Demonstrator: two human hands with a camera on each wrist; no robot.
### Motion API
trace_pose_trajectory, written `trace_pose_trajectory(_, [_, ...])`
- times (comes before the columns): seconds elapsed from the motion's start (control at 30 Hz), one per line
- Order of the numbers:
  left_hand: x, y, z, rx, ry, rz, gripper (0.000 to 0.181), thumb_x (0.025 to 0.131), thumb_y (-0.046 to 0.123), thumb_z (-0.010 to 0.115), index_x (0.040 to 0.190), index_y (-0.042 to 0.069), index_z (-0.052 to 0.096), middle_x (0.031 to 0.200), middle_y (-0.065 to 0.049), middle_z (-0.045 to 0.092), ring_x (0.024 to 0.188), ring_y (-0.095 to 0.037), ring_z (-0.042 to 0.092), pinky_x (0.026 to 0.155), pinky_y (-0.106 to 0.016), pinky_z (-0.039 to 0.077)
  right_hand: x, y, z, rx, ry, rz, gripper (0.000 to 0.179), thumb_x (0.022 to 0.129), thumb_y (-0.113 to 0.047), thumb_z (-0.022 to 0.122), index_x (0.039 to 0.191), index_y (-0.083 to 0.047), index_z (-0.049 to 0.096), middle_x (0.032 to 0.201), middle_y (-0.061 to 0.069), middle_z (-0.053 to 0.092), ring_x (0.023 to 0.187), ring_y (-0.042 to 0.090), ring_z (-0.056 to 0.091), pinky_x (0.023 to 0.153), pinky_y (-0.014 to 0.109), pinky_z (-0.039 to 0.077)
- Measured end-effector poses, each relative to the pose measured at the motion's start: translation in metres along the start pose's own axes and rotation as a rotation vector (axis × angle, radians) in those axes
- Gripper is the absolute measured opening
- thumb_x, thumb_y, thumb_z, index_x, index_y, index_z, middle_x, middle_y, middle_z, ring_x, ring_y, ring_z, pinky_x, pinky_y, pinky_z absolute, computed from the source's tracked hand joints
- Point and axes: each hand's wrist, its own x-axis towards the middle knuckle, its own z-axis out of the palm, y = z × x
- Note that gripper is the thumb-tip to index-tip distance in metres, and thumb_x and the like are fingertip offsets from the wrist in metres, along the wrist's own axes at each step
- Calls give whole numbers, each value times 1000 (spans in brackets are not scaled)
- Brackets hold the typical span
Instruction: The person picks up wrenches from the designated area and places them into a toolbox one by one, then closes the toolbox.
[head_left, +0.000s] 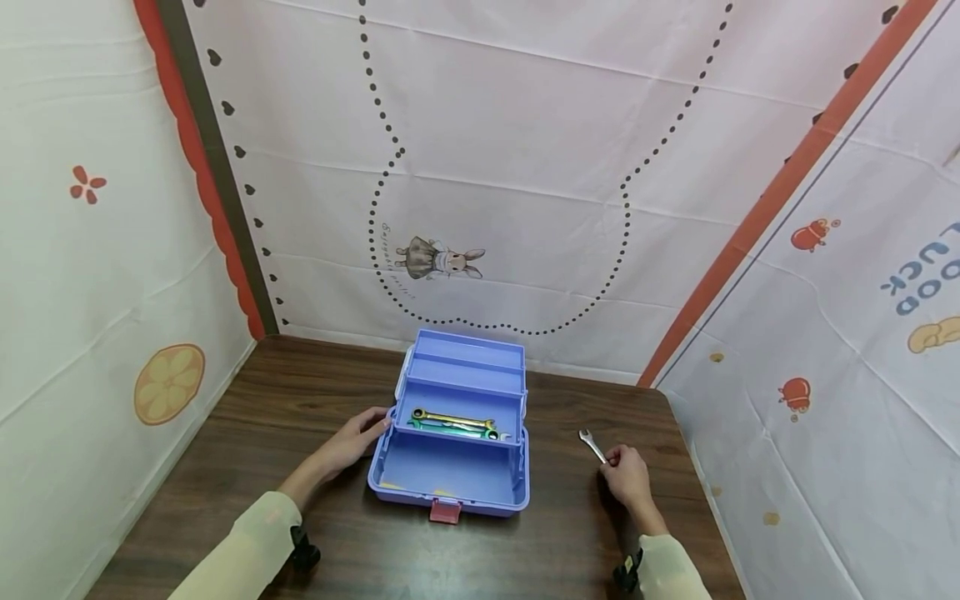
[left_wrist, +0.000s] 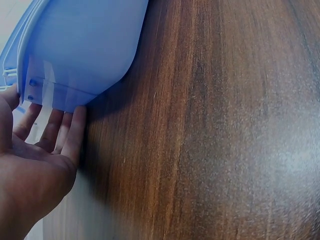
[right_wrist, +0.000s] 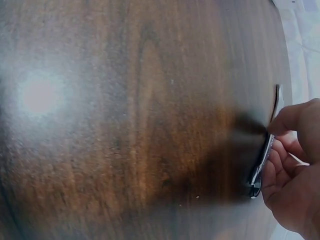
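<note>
An open blue toolbox (head_left: 450,475) with stepped trays stands on the table. My left hand (head_left: 354,440) holds its left rear corner; in the left wrist view the fingers (left_wrist: 75,132) lie against the box wall, with the thumb near the rim. A gold wrench (head_left: 452,418) and a green wrench (head_left: 442,428) lie in the lowest tray, with a silver end showing beside them. Out to the right of the box, my right hand (head_left: 628,477) pinches a silver wrench (head_left: 592,445) between thumb and fingers, just over or on the table; the contact cannot be told.
The red latch (head_left: 445,511) hangs at the toolbox's front. Yellow bits (head_left: 444,492) show along the front of its bottom compartment. Brown wood-grain table (head_left: 562,533) surrounds the box. Printed cloth walls (head_left: 525,250) close in the back and both sides.
</note>
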Motion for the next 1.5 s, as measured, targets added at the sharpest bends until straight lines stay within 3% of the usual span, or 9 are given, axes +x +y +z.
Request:
trace_pose_trajectory(0.3, [-1, -1, 1, -2, -2, 4, 68, 107, 56, 56, 155, 8, 49, 152, -17, 52, 141, -37, 47, 118, -63, 36, 0, 2, 0, -5, -61, 31, 16, 82, -1, 73, 95, 5, 65, 87, 13, 62, 80, 27, 59, 75, 42, 49])
trace_pose_trajectory(0.6, [-1, -2, 1, 4, 0, 9, 67, 107, 56, 56, 154, 8, 49, 151, -17, 53, 141, -37, 47, 117, -63, 36, -7, -3, 5, 5, 42, -3, 19, 77, 4, 72, 93, 5, 62, 84, 14, 61, 77, 29, 59, 73, 45, 50])
trace_pose_trajectory(0.83, [-1, -1, 0, -11, 2, -4, 68, 107, 57, 56, 155, 9, 49, 151, -16, 53, 141, -35, 47, 118, -61, 37, -9, -2, 9, 54, 119, 18, 21, 76, 4, 74, 93, 2, 63, 80, 11, 62, 74, 27, 58, 71, 42, 49])
trace_pose_trajectory(1.07, [0, 0, 1, -12, -11, -3, 68, 107, 56, 56, 155, 8, 48, 152, -17, 52, 141, -36, 47, 116, -62, 39, -10, -3, 9, 68, 123, 18, 18, 77, 5, 75, 91, 0, 65, 80, 10, 64, 74, 24, 57, 70, 39, 48])
trace_pose_trajectory(1.5, [-2, 1, 1, -9, -1, -2, 66, 108, 56, 55, 154, 9, 50, 151, -17, 53, 141, -36, 47, 118, -61, 37, 1, -66, 8, 200, 53, -124, 17, 83, 6, 76, 94, -4, 68, 83, 5, 64, 77, 18, 57, 67, 28, 48])
